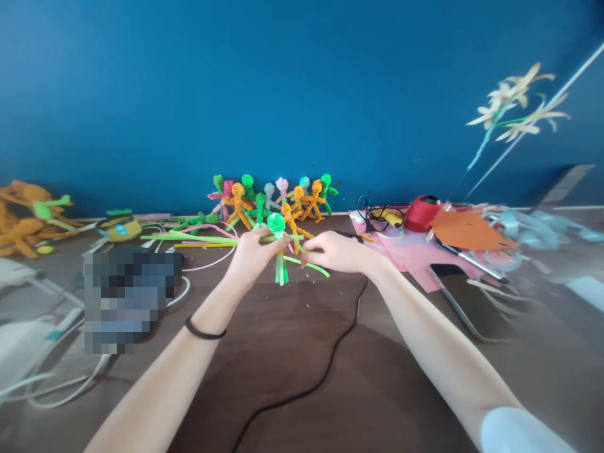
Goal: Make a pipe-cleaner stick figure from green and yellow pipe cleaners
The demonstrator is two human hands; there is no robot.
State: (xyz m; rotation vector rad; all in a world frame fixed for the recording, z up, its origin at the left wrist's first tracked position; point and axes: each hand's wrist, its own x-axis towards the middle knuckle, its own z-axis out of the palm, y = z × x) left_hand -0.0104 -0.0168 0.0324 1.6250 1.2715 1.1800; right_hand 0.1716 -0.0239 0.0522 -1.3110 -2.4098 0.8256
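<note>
Between my hands is a green pipe-cleaner figure [276, 223] with a round coiled head and several light green strands hanging below it. My left hand [252, 255] grips it just under the head, fingers closed. Long light green pipe cleaners [198, 238] stick out to the left past that hand. At the right, my right hand [333, 250] pinches the end of a light green pipe cleaner that runs out from the figure. Another bent green strand [311, 267] slants out below the fingers. My fingertips partly hide the figure's middle.
Against the blue wall stand several finished pipe-cleaner figures [298, 200]. Left are a pixelated device [132, 296], white cables and orange fuzzy figures [19, 217]. Right are a red thread spool [423, 214], orange paper [472, 230], a phone [467, 302] and artificial flowers [514, 104]. A black cable [330, 365] crosses the table.
</note>
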